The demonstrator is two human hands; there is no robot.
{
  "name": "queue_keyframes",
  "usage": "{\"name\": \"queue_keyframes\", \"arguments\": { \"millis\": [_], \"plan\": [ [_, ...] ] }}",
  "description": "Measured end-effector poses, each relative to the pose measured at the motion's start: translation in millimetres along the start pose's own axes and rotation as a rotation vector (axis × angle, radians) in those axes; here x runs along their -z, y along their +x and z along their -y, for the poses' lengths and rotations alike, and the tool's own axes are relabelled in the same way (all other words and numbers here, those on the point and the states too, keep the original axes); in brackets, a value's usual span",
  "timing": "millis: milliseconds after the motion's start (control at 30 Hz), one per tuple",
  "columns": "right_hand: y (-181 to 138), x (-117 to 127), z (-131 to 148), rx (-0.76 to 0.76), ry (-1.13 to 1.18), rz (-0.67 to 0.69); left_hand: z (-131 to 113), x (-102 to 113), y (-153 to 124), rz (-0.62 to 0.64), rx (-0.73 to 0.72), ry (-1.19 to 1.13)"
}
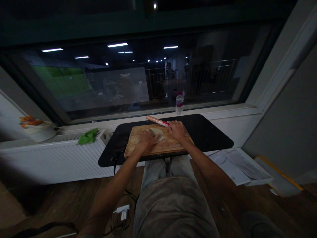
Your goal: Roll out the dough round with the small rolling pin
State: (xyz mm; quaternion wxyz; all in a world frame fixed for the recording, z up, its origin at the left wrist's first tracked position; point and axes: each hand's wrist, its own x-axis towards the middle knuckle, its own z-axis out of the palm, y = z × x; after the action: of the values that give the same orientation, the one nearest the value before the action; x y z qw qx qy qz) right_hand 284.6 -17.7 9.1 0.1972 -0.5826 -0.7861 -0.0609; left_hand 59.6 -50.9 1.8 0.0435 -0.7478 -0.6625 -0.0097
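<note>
A flat round of dough (159,134) lies on a wooden cutting board (135,148). My left hand (146,138) rests on the dough's left side, fingers stretched out over it. At the board's far right part, my right hand (177,130) is closed on one end of a wooden rolling pin (153,119). The pin slants up to the left past the board's far edge, and a red and white wrapper or label shows beside my fingers. My hand hides its near end. Pale marks like flour show on the board near its right side.
The board lies on a black tabletop (210,135) below a window. A water bottle (179,104) stands on the sill. At left are a radiator (61,162), a green cloth (88,136) and a white pot (41,132). A white box (257,178) sits lower right; a power adapter (123,209) with cables lies below.
</note>
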Motion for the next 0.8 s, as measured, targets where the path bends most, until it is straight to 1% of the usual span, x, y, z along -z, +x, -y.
{"name": "queue_keyframes", "arguments": {
  "millis": [33, 100, 167, 233, 300, 400, 433, 567, 633, 667, 700, 800],
  "plan": [
    [-1, 1, 0, 0.0, 0.003, -0.004, -10, 3, 2, -0.001, 0.102, -0.015],
    [-3, 2, 1, -0.003, 0.011, -0.006, -27, 9, 7, -0.005, 0.123, -0.046],
    [-3, 1, 1, -0.008, 0.017, -0.01, -35, 12, 12, 0.012, 0.07, -0.063],
    [-1, -2, 0, -0.008, 0.02, -0.008, -35, 12, 17, 0.045, -0.027, -0.083],
    [1, -5, -2, 0.007, 0.021, 0.001, -27, 10, 25, 0.091, -0.195, -0.123],
    [3, -8, -4, 0.022, 0.026, 0.012, -8, 5, 38, 0.186, -0.473, -0.222],
    [3, -9, -4, 0.029, 0.031, 0.005, -1, 3, 42, 0.205, -0.525, -0.266],
    [2, -12, -6, 0.094, 0.087, -0.027, 26, 2, 49, 0.24, -0.618, -0.442],
    [2, -17, -7, 0.117, 0.123, -0.034, 34, 5, 46, 0.202, -0.64, -0.511],
    [3, -19, -8, 0.126, 0.138, -0.033, 37, 7, 44, 0.157, -0.616, -0.535],
    [4, -22, -9, 0.134, 0.152, -0.032, 40, 9, 42, 0.092, -0.561, -0.546],
    [6, -28, -10, 0.156, 0.189, -0.024, 45, 13, 38, -0.192, -0.297, -0.464]
  ]
}}
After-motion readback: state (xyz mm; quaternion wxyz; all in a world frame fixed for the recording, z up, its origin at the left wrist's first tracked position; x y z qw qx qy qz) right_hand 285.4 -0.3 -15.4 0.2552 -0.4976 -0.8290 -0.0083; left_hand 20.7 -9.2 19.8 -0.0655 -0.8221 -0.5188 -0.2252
